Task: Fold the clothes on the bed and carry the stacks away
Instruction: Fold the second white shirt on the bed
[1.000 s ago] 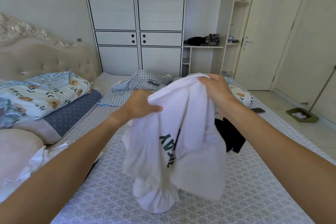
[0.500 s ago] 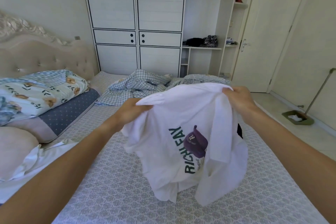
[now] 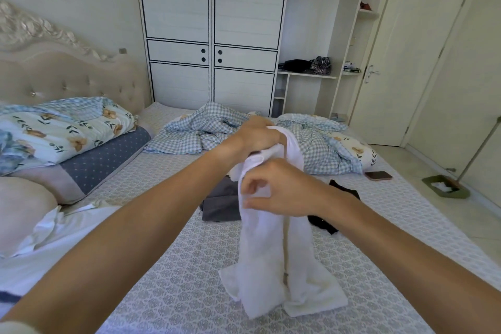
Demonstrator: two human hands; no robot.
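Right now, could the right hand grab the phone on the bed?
Probably not yet: the right hand is busy pinching the white shirt. The phone lies uncovered further right, so the way looks free once it lets go.

Both hands grip a white shirt (image 3: 273, 247) over the bed (image 3: 189, 293) — left hand (image 3: 254, 135) at twelve o'clock, right hand (image 3: 282, 190) nearer, pinching.

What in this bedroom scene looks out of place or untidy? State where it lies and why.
A phone lies loose on the bed near its right edge, among clothes. A black garment lies crumpled beside the folded grey stack, and the checked quilt is bunched up.
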